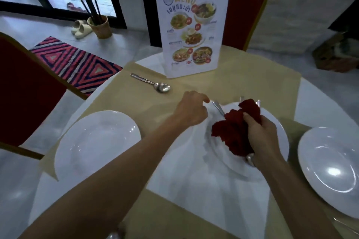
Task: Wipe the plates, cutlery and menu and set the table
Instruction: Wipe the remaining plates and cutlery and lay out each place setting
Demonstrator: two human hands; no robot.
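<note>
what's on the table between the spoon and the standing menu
Nothing. In the head view, only bare tan table covering separates the spoon from the base of the menu.

Crumpled dark-red cloth (235,132) hides most of the cutlery on the middle white plate (279,132); pieces uncountable. Right-hand white plate (330,170) cut by frame edge. Menu print too blurred to read.

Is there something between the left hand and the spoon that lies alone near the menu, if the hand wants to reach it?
Nothing visible does. The left hand pinches a utensil handle at the middle plate. The spoon lies apart on the bare tan cloth, and the menu stands behind it.
</note>
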